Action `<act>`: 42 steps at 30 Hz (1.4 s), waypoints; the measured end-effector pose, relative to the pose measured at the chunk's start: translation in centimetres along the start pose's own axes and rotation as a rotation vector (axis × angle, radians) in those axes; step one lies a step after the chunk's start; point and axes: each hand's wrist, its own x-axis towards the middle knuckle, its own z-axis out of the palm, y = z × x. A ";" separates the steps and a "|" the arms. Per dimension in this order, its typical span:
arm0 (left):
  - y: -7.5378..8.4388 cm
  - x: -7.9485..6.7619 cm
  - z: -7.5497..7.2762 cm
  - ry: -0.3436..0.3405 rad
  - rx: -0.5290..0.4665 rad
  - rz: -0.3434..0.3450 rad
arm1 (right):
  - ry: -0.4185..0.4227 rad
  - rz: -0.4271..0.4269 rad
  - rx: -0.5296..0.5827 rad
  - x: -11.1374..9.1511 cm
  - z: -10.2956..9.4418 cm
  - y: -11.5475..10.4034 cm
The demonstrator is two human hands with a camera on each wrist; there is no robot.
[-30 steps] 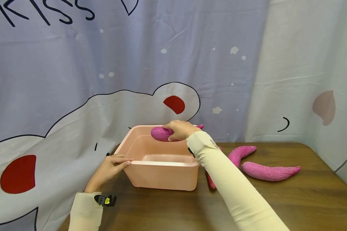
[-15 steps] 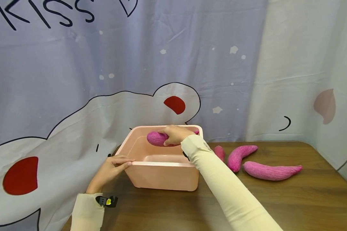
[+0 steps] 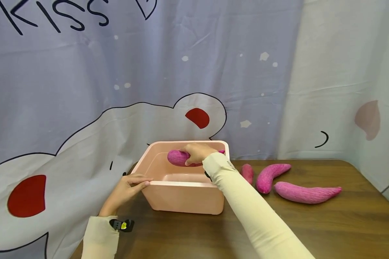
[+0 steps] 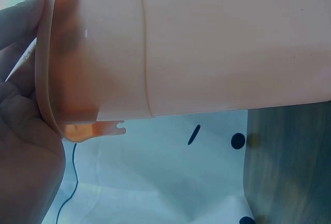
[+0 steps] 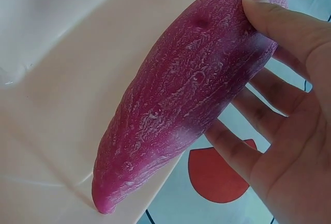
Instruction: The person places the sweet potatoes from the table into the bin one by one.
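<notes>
A peach plastic tub (image 3: 186, 198) stands on the wooden table with its mouth up. My left hand (image 3: 124, 190) holds the tub's front left corner, fingers over the rim and thumb on the outer side. In the left wrist view, that hand (image 4: 23, 146) lies along the tub's rim (image 4: 44, 74). Inside the tub's mouth, my right hand (image 3: 197, 152) grips a magenta sweet potato (image 3: 175, 157) from above, roughly level with the rim. Its wrinkled skin and tapered end show in the right wrist view, where the thumb presses the thick end of the sweet potato (image 5: 181, 79).
Right of the tub, three more sweet potatoes lie on the table (image 3: 311, 230): a reddish one (image 3: 247, 173) partly behind my right sleeve, a curved one (image 3: 267, 178) and a long one (image 3: 306, 193). A printed curtain (image 3: 168, 72) hangs behind.
My right hand has lowered the sweet potato from rim height slightly into the tub and moved a little left. My left hand keeps its place on the rim.
</notes>
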 end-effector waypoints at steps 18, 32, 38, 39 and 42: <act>0.3 0.4 0.2 -0.009 0.020 -0.017 | -0.009 0.074 -0.023 -0.1 0.5 0.3; -3.5 -0.5 0.7 0.000 0.005 -0.038 | -0.062 0.115 0.106 -0.6 0.4 0.6; -3.6 -0.5 0.7 -0.001 0.011 -0.033 | -0.050 0.104 0.094 -0.8 0.4 0.8; -3.7 -0.5 0.7 0.000 0.019 -0.035 | -0.049 0.103 0.091 -0.8 0.3 0.8; -3.5 -0.4 0.7 0.002 0.038 -0.041 | -0.051 0.093 0.084 -0.9 0.2 0.8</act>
